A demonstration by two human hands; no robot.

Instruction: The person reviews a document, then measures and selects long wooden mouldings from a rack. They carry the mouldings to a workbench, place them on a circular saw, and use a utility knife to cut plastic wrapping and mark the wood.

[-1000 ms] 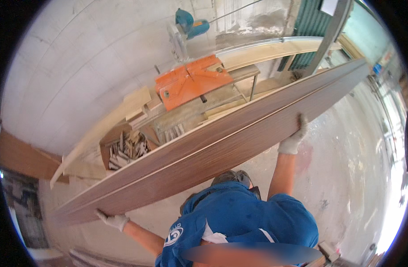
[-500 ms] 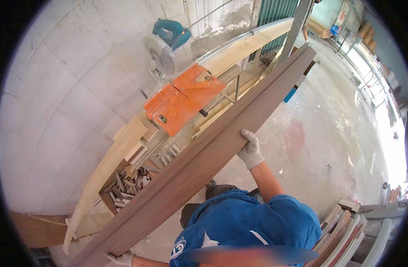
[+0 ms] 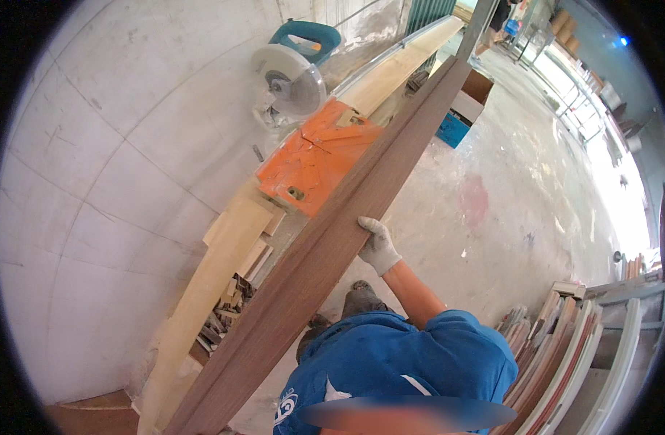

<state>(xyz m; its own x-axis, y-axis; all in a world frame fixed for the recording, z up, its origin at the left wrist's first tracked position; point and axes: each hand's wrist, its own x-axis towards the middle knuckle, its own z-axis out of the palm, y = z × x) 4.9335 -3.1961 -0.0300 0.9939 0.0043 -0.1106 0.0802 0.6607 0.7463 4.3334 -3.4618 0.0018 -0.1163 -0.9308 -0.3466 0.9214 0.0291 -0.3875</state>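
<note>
A long brown wood-grain moulding board runs diagonally across the head view, from the lower left to the upper middle. My right hand, in a pale work glove, grips its right edge near the middle, with the thumb on top and the other fingers hidden underneath. My left hand is out of the picture beyond the lower edge. Just left of the board is a miter saw with a teal handle, a round blade guard and an orange base. The board's edge overlaps part of that base.
Pale wooden planks flank the saw along the wall. Offcuts lie in a bin beneath. An open blue-and-white carton stands by the board's far end, near a metal post. Stacked boards lean at the lower right. Another person is far back.
The board has shifted left and closer to the saw, now overlapping the orange base. My right hand has moved left with it. My left hand has dropped out of view; more of the carton shows.
</note>
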